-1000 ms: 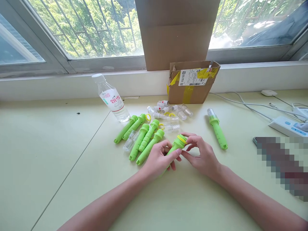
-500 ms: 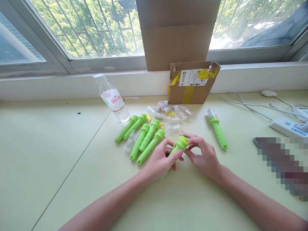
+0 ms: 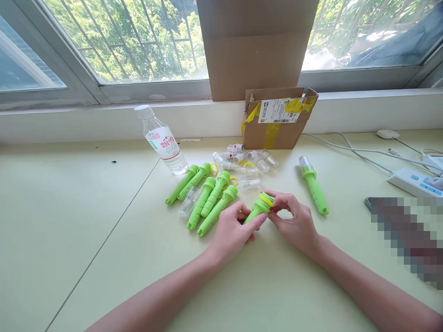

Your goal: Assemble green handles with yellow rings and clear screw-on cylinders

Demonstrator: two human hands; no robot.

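My left hand [image 3: 232, 228] is wrapped round a green ribbed plastic handle [image 3: 258, 211], its threaded end pointing up and to the right. A thin yellow ring [image 3: 266, 200] sits around the threaded end. The fingers of my right hand [image 3: 296, 222] pinch that ring at its right side; their tips are partly hidden. Left of my hands lie several more green handles [image 3: 216, 214], with a clear ribbed cap [image 3: 188, 203] beside them. Beyond them is a loose pile of clear caps [image 3: 259, 162], white-ended tubes [image 3: 235, 148] and yellow rings [image 3: 248, 164].
A green handle with a clear cap fitted [image 3: 314, 188] lies to the right. At the back stand a water bottle [image 3: 168, 147] and an open cardboard box [image 3: 277, 131]. A power strip [image 3: 411, 182] with cables and a blurred-out object [image 3: 404, 235] lie at the far right.
The held green handle has shifted slightly right, and my left hand now covers more of its lower part. My right fingers remain at the yellow ring.
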